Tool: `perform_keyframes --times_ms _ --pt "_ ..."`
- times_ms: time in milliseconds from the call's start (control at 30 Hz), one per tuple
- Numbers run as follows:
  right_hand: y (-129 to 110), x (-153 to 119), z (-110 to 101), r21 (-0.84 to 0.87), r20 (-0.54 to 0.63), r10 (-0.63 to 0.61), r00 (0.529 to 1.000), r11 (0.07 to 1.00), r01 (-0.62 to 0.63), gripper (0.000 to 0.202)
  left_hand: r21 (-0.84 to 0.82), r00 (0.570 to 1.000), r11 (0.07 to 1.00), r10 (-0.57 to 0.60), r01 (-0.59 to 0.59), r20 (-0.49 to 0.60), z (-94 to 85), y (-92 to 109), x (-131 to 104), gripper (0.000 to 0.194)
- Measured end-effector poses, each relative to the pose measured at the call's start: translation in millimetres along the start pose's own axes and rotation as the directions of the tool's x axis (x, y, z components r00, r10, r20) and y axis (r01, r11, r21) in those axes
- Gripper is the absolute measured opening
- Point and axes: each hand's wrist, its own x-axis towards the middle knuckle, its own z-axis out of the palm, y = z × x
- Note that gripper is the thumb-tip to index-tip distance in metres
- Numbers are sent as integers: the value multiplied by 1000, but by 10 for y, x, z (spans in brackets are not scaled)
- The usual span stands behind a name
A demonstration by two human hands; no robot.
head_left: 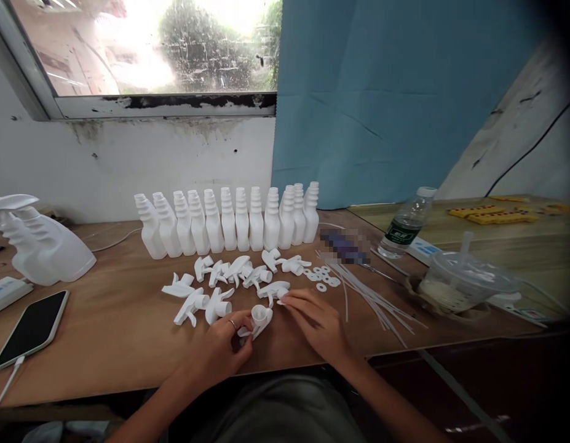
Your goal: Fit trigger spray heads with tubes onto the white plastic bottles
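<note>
My left hand (232, 337) grips a white trigger sprayer head (259, 317), its round cap opening turned upward. Just right of it, my right hand (319, 323) is closed at the fingertips on a small white piece that looks like a washer (280, 301); the fingers partly cover it. Close beyond those fingertips lies another sprayer head (272, 289). More loose sprayer heads (238, 269) are scattered past both hands. Several flat white ring washers (321, 287) lie to the right of them, beside a bundle of thin white tubes (372, 295).
Behind stands a row of white bottles (228, 224) with open necks. Leftward are a phone (31, 329) on a cable and filled-out spray bottles (49, 246). A water bottle (407, 224), a lidded plastic cup (460, 280) and a blurred-out purple object (344, 246) are at right.
</note>
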Motion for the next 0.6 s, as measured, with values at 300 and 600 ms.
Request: perform_keyframes --times_ms 300,600 --pt "-125 42 97 71 362 -145 921 989 128 31 56 998 998 -19 16 58 -6 -41 -13 17" --pt "-106 -20 116 56 389 -37 921 998 16 17 121 978 971 203 -208 51 -21 -6 9 35"
